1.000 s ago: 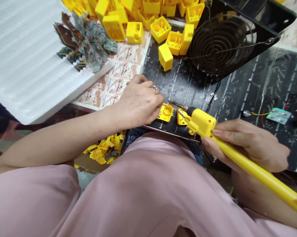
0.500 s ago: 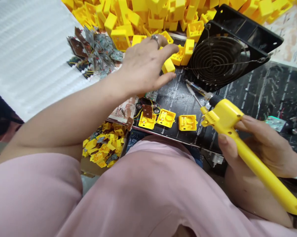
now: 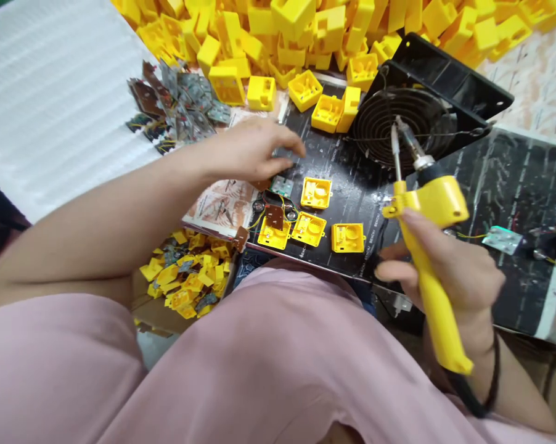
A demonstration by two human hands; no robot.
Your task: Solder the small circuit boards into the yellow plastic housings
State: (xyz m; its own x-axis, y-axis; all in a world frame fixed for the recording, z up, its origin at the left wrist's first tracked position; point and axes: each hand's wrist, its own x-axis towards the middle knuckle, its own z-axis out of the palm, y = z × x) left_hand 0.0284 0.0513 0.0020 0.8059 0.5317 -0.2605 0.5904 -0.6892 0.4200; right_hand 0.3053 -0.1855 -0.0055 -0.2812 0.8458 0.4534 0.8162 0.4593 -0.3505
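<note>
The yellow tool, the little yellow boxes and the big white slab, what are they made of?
Yellow tool: probably glossy plastic, since its body catches highlights; the front rods look metallic.
Yellow boxes: likely moulded plastic, with crisp walls and even colour.
White slab: perhaps foam, going by its pale, ridged face; I can't be sure.

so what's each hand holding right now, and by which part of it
The right hand grips the yellow soldering gun by its handle. The left hand shows nothing in its grasp.
</note>
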